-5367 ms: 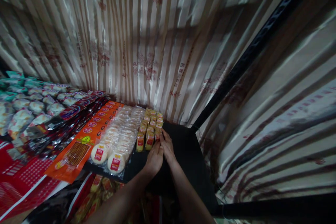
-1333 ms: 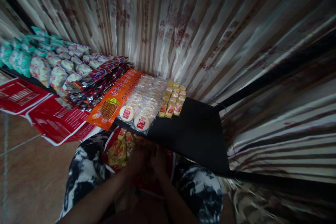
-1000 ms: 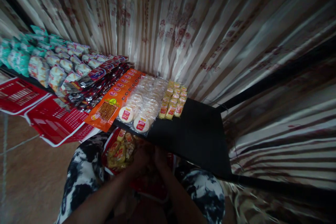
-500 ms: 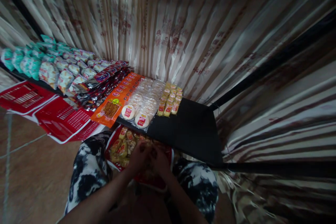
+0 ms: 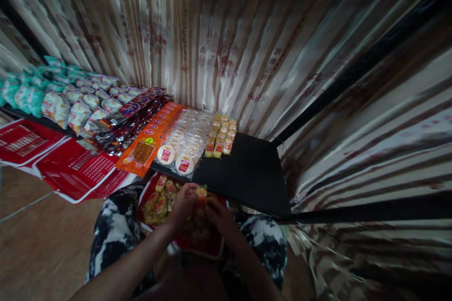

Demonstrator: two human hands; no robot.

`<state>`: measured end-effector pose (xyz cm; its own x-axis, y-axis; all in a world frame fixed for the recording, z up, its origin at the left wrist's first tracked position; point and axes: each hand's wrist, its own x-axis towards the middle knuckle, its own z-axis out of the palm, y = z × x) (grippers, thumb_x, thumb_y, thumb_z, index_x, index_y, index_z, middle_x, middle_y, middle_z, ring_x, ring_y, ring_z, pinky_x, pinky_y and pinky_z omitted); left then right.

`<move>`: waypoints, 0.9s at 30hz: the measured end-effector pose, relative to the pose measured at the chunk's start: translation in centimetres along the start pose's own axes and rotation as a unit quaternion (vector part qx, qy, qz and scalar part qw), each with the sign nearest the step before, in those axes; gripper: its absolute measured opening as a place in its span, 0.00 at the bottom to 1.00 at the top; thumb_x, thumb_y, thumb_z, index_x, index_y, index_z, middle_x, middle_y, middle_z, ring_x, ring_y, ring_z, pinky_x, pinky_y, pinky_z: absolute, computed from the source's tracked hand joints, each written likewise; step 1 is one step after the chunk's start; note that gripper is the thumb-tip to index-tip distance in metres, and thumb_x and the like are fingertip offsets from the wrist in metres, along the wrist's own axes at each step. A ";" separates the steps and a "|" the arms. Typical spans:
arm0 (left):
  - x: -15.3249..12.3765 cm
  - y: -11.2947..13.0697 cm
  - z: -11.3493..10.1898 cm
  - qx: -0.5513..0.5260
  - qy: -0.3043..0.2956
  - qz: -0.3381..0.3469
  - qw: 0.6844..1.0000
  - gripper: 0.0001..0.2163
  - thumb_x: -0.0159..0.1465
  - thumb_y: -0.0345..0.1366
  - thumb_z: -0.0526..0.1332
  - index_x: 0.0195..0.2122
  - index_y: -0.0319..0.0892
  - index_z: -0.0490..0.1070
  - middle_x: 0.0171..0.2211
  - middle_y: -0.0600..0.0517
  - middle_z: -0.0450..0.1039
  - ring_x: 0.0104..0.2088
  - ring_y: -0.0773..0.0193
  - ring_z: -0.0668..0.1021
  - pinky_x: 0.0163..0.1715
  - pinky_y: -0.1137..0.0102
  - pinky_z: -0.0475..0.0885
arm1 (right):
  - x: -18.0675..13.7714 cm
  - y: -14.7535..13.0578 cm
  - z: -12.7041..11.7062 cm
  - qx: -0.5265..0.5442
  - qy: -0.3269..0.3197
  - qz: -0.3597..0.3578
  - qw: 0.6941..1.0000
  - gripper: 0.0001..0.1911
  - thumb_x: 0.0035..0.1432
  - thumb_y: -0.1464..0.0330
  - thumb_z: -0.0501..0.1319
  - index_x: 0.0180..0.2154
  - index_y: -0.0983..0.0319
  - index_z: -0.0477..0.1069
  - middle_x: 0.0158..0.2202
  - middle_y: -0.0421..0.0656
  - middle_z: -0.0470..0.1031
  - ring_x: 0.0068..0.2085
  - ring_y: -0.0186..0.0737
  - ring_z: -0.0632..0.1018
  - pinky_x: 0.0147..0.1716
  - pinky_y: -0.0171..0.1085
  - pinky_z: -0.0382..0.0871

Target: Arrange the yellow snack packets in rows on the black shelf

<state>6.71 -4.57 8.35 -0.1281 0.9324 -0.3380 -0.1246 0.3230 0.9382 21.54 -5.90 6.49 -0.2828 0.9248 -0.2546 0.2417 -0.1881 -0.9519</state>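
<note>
Both my hands are low over a red basket (image 5: 212,250) on my lap that holds small yellow snack packets (image 5: 157,200). My left hand (image 5: 181,204) and my right hand (image 5: 219,214) are closed together on one small yellow packet (image 5: 201,195), lifted just above the basket. Ahead, on a black shelf (image 5: 254,178), stand three short rows of the same yellow packets (image 5: 219,135), next to round white cakes in clear wrap (image 5: 181,143).
Left of the white cakes lie orange packets (image 5: 148,138), dark foil packets (image 5: 123,117) and green and white bags (image 5: 42,99). Red baskets (image 5: 74,169) hang below the shelf's left part. A striped shiny curtain (image 5: 212,42) backs the shelf. My patterned trousers (image 5: 113,230) show below.
My hands left the yellow rows on the shelf and dropped to the basket on my lap. In the last second they have closed on a packet and lifted it slightly.
</note>
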 end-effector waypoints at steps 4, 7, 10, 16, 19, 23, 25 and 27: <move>-0.4 0.3 0.7 0.069 -0.003 0.051 0.996 0.12 0.49 0.32 0.55 0.36 0.40 0.69 0.25 0.57 0.66 0.24 0.72 0.68 0.24 0.78 0.63 | -0.9 -0.7 -0.9 0.043 -0.008 0.016 0.999 0.18 0.51 0.57 0.59 0.39 0.62 0.72 0.40 0.45 0.76 0.43 0.44 0.75 0.44 0.41 0.67; 0.0 0.8 1.8 0.076 -0.011 0.051 0.996 0.15 0.50 0.32 0.54 0.40 0.40 0.68 0.27 0.56 0.66 0.23 0.73 0.67 0.22 0.78 0.62 | -1.0 -1.6 -1.7 0.044 0.031 0.011 0.998 0.18 0.50 0.56 0.60 0.37 0.62 0.72 0.36 0.44 0.77 0.39 0.43 0.76 0.41 0.41 0.69; 0.9 1.5 3.2 0.060 -0.008 0.058 0.996 0.17 0.51 0.32 0.55 0.43 0.39 0.67 0.30 0.54 0.68 0.23 0.74 0.67 0.23 0.78 0.64 | -0.6 -2.5 -2.3 0.105 0.041 0.002 0.994 0.21 0.48 0.53 0.61 0.37 0.62 0.71 0.33 0.43 0.78 0.35 0.42 0.77 0.38 0.41 0.70; 2.4 3.2 5.8 0.112 -0.002 0.108 0.988 0.17 0.54 0.32 0.54 0.46 0.38 0.64 0.42 0.45 0.70 0.38 0.64 0.74 0.35 0.72 0.71 | 1.9 -3.3 -4.3 0.139 0.129 -0.022 0.982 0.22 0.43 0.53 0.63 0.35 0.62 0.70 0.31 0.45 0.77 0.33 0.42 0.78 0.37 0.41 0.71; 2.7 3.9 7.0 0.182 0.014 0.140 0.973 0.17 0.55 0.29 0.52 0.47 0.39 0.65 0.46 0.45 0.69 0.46 0.60 0.72 0.43 0.68 0.70 | 4.1 -2.9 -5.9 0.110 0.213 -0.037 0.970 0.20 0.43 0.55 0.63 0.34 0.62 0.70 0.32 0.45 0.77 0.33 0.41 0.77 0.37 0.40 0.71; 3.7 4.2 8.7 0.256 -0.016 0.182 0.949 0.17 0.56 0.27 0.51 0.45 0.40 0.68 0.47 0.46 0.70 0.49 0.59 0.70 0.53 0.64 0.63 | 7.3 -2.5 -8.0 0.023 0.280 -0.055 0.958 0.19 0.46 0.55 0.59 0.36 0.63 0.70 0.33 0.45 0.75 0.33 0.40 0.76 0.37 0.39 0.70; 4.7 4.3 9.5 0.263 -0.031 0.177 0.948 0.18 0.56 0.26 0.51 0.47 0.40 0.67 0.50 0.47 0.69 0.52 0.60 0.69 0.56 0.64 0.61 | 8.7 -2.6 -8.7 -0.034 0.295 -0.055 0.953 0.19 0.48 0.56 0.57 0.36 0.63 0.70 0.32 0.44 0.75 0.32 0.40 0.76 0.36 0.38 0.69; 5.8 4.2 10.1 0.271 -0.036 0.166 0.948 0.20 0.56 0.26 0.51 0.50 0.40 0.66 0.53 0.47 0.67 0.54 0.60 0.67 0.57 0.65 0.59 | 9.8 -2.8 -9.2 -0.083 0.308 -0.048 0.946 0.18 0.49 0.56 0.55 0.36 0.62 0.70 0.31 0.44 0.75 0.32 0.40 0.76 0.35 0.38 0.69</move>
<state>15.35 3.79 11.11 -0.0016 0.9995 -0.0308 0.4364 0.0284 0.8993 26.61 6.67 8.21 0.2725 0.9618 0.0273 0.3991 -0.0871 -0.9128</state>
